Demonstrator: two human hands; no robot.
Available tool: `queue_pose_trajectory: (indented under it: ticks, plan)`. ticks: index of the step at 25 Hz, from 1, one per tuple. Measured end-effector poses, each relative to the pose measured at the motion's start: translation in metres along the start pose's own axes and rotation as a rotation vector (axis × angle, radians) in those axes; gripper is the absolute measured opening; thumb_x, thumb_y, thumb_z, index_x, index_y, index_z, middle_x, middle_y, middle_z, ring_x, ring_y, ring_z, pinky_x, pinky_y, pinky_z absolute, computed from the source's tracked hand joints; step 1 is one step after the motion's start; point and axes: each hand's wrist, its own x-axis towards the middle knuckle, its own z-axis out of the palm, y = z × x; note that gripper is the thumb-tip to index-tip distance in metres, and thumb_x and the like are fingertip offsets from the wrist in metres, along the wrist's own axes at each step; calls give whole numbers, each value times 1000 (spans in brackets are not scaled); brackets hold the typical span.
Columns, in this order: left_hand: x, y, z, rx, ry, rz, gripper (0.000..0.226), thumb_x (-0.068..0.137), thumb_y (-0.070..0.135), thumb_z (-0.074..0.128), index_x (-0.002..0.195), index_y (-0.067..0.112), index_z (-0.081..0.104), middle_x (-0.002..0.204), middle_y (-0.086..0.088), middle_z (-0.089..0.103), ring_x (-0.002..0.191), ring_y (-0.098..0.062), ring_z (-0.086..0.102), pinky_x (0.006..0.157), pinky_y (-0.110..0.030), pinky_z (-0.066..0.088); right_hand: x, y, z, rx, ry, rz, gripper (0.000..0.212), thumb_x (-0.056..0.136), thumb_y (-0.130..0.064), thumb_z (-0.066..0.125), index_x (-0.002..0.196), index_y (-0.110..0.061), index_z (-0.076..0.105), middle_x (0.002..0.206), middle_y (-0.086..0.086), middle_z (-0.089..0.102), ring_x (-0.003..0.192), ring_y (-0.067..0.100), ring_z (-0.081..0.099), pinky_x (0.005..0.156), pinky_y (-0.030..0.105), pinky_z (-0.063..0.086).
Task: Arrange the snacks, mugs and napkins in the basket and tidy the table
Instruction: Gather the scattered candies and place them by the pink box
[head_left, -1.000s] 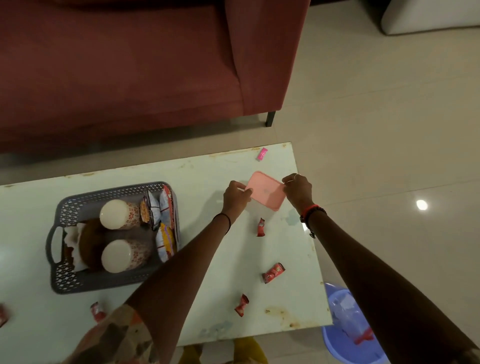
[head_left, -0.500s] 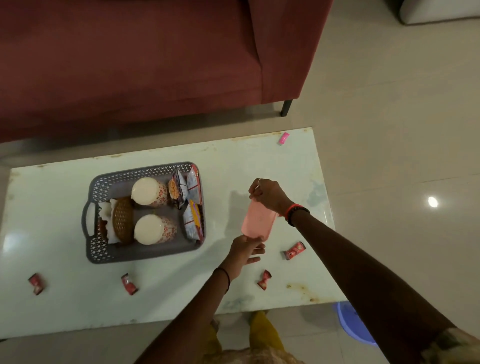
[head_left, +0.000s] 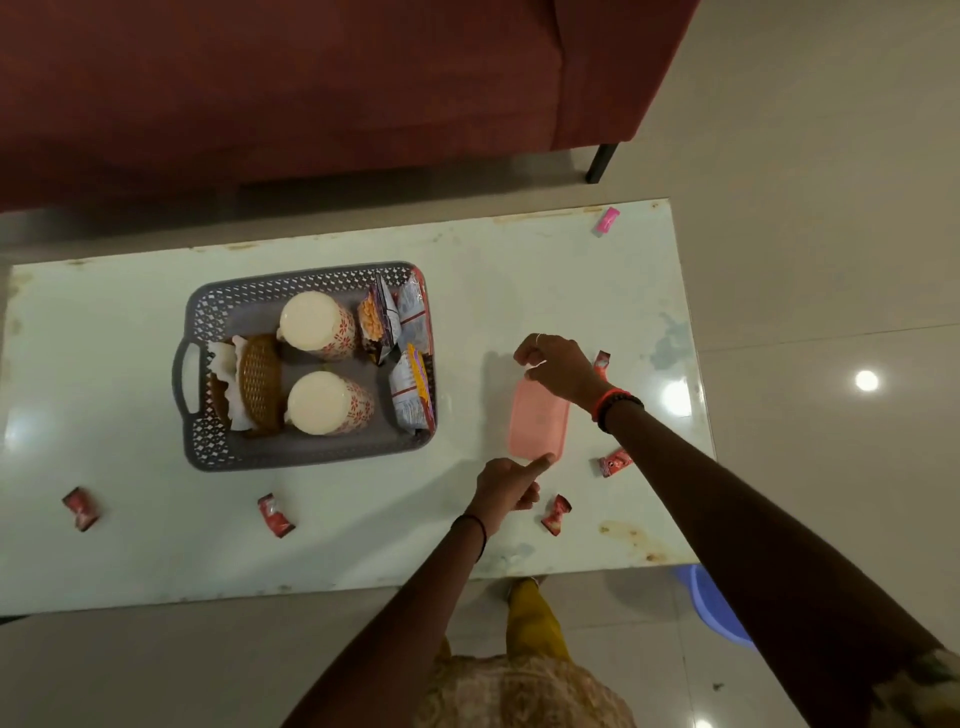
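Grey latticed basket (head_left: 311, 453) on the table (head_left: 156, 545) holds two mugs (head_left: 318, 326), napkins (head_left: 224, 364) and snack packets (head_left: 410, 387); right of it, the right hand (head_left: 558, 368) pinches a pink lid (head_left: 537, 423), the left hand's (head_left: 506, 484) forefinger touching its near edge.

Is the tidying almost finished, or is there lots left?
Partly done. The grey basket already holds two mugs, snack packets and napkins. The left hand and right hand are at the pink lid. Still left: red candy wrappers and one pink wrapper scattered on the table.
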Motion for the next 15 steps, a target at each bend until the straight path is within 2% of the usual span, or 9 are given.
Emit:
queue_pose_trajectory:
  ticks: [1, 2, 3, 4, 5, 7, 9, 12, 15]
  plan:
    - [-3, -4, -4, 102, 58, 33, 43, 74, 47, 71, 76, 7, 56, 68, -6, 61, 58, -14, 59, 63, -23, 54, -3, 3, -4, 9, 75, 31, 23, 81, 12, 58, 102, 5, 65, 108, 19, 68, 91, 18, 58, 71, -4, 41]
    - [-6, -8, -9, 210, 129, 103, 46, 72, 47, 73, 82, 6, 53, 72, -5, 59, 61, -16, 58, 60, -23, 51, -7, 5, -7, 4, 137, 69, 22, 82, 7, 62, 104, 3, 64, 109, 18, 67, 94, 20, 59, 82, 0, 43]
    - [-8, -15, -14, 308, 194, 200, 49, 71, 43, 75, 90, 6, 49, 81, -6, 57, 70, -19, 58, 62, -26, 49, -11, 9, -10, -30, 155, 109, 26, 82, 0, 67, 108, 2, 63, 112, 18, 65, 101, 25, 60, 96, 15, 44]
    - [-9, -20, -20, 374, 230, 297, 51, 72, 36, 76, 100, 7, 46, 95, -8, 55, 82, -22, 56, 68, -28, 47, -16, 11, -10, -88, 119, 148, 36, 82, -10, 71, 114, 1, 60, 117, 18, 62, 110, 29, 57, 105, 32, 41]
    - [-10, -25, -25, 402, 230, 369, 56, 73, 28, 76, 112, 7, 44, 110, -11, 53, 96, -24, 55, 77, -31, 48, -22, 12, -9, -151, 46, 183, 49, 81, -18, 74, 122, 2, 56, 121, 19, 58, 117, 31, 52, 107, 40, 39]
    - [-7, -28, -33, 422, 172, 440, 73, 75, 17, 75, 134, 8, 34, 138, -12, 42, 122, -25, 47, 99, -34, 45, -32, 12, -1, -231, -41, 212, 59, 80, -21, 74, 128, 4, 50, 126, 22, 51, 122, 33, 46, 104, 39, 41]
    - [3, -26, -38, 435, 136, 480, 85, 75, 11, 74, 143, 10, 23, 150, -9, 31, 137, -23, 33, 113, -35, 32, -39, 13, 8, -264, 27, 193, 47, 84, -10, 69, 124, 6, 52, 126, 23, 50, 117, 34, 50, 96, 35, 44]
    - [20, -19, -38, 414, 115, 520, 90, 75, 9, 74, 146, 14, 19, 154, -5, 26, 143, -18, 22, 113, -27, 21, -46, 16, 20, -274, 176, 161, 32, 86, 2, 60, 118, 6, 54, 124, 22, 51, 110, 34, 57, 90, 34, 48]
    - [29, -8, -37, 381, 114, 550, 78, 79, 13, 71, 143, 16, 27, 150, -4, 37, 139, -17, 31, 107, -23, 25, -49, 17, 22, -269, 233, 146, 30, 86, 3, 61, 115, 6, 55, 123, 23, 50, 108, 35, 58, 90, 37, 49]
